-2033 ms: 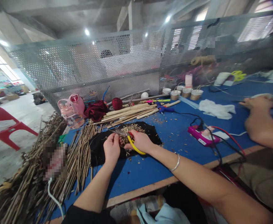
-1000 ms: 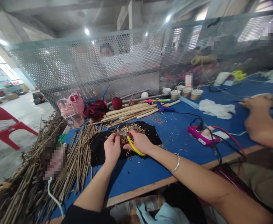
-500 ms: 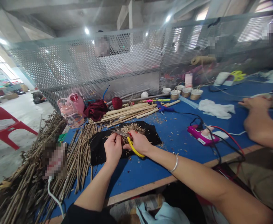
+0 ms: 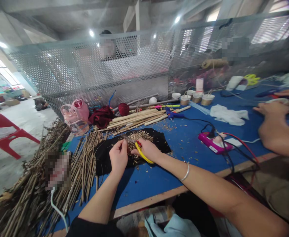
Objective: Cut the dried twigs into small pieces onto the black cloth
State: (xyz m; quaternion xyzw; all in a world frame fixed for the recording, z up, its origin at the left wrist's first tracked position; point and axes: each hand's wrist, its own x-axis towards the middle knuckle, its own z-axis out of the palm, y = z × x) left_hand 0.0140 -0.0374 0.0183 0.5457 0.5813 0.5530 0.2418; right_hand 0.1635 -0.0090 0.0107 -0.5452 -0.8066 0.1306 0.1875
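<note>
My right hand (image 4: 148,150) is closed around a pair of scissors with yellow handles (image 4: 142,154); the blades point up and left over a pile of short cut stem pieces (image 4: 143,135). Close beside the blades, my left hand (image 4: 119,154) is closed with thumb and fingers pinched together. Whatever it pinches is too small or hidden to make out. Both hands are over a black cloth (image 4: 103,161) that lies under the pile on the blue table (image 4: 144,184).
Dry stalks (image 4: 82,168) lie left of the cloth. Behind it are pale sticks (image 4: 136,118), a blue glue gun (image 4: 172,113) and a pink container (image 4: 76,117). To the right sit a purple power strip (image 4: 214,143), white gloves (image 4: 229,114) and a co-worker's hand (image 4: 271,107).
My left hand has shifted slightly left and up, and the scissors have moved a little with my right hand. Another hand has come into view at the far right.
</note>
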